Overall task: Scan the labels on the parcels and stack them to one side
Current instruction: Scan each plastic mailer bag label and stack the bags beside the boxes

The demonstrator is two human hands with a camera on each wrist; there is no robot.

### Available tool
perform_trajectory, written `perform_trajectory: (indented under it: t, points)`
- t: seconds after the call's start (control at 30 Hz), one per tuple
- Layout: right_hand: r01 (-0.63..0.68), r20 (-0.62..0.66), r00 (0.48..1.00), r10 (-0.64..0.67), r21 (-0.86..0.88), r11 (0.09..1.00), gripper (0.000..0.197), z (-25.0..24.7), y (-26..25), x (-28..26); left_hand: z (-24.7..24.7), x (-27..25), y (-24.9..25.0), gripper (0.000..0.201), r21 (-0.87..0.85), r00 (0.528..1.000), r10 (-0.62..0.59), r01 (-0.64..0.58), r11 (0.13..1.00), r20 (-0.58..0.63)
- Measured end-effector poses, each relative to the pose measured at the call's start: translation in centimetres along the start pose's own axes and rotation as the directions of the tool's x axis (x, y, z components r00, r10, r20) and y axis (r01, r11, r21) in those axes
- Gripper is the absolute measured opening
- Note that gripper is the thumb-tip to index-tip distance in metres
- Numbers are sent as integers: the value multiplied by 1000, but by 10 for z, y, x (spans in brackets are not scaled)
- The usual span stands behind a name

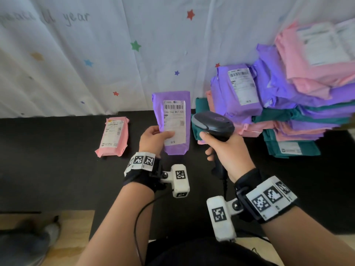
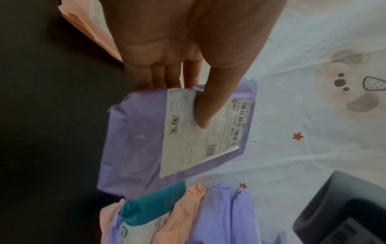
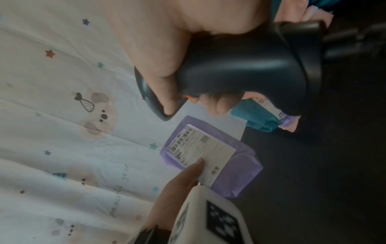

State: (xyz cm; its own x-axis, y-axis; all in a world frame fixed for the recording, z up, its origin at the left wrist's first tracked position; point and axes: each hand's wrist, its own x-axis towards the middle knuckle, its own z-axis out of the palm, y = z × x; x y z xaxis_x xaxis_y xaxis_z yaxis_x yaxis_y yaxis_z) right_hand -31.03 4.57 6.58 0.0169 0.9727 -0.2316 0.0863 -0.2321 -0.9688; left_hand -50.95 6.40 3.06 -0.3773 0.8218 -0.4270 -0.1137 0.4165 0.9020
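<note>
My left hand (image 1: pixel 156 136) holds a purple parcel (image 1: pixel 172 96) upright above the black table, thumb pressed on its white label (image 1: pixel 174 121) and fingers behind it. The left wrist view shows the same purple parcel (image 2: pixel 133 148) with the thumb on the label (image 2: pixel 194 140). My right hand (image 1: pixel 226 148) grips a black barcode scanner (image 1: pixel 213 124) by its handle, its head just right of the parcel. From the right wrist, the scanner (image 3: pixel 240 66) sits above the purple parcel (image 3: pixel 240 165). A pink parcel (image 1: pixel 113 137) lies label-up on the table to the left.
A tall, untidy pile of purple, pink and teal parcels (image 1: pixel 288 104) fills the right side of the black table (image 1: pixel 57 169). A white star-printed sheet (image 1: pixel 96 54) hangs behind. The scanner's cable (image 1: pixel 224 187) drops toward my body. Wooden floor (image 1: pixel 76 227) shows at lower left.
</note>
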Motion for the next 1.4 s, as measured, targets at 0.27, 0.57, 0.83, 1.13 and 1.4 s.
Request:
perform_trajectory:
  t: [0.27, 0.57, 0.83, 1.13, 1.4]
  points:
    - [66, 86, 994, -66, 9, 998, 7, -7, -13, -9, 9, -10, -2, 29, -101, 1000, 26, -27, 995, -8]
    - [67, 75, 995, -67, 11, 998, 11, -6, -14, -14, 1, -14, -1, 30, -73, 999, 41, -43, 996, -25]
    - [80, 65, 995, -81, 27, 996, 12, -6, -17, -14, 1, -14, 2, 30, -59, 998, 51, -53, 997, -39]
    - [100, -98, 991, -91, 89, 991, 13, -36, -20, -9, 54, -11, 55, 30, -145, 984, 179, -178, 973, -2]
    - [125, -286, 955, -81, 139, 982, 19, -99, -23, -1, 168, -1, 110, 41, -17, 956, 282, -282, 959, 82]
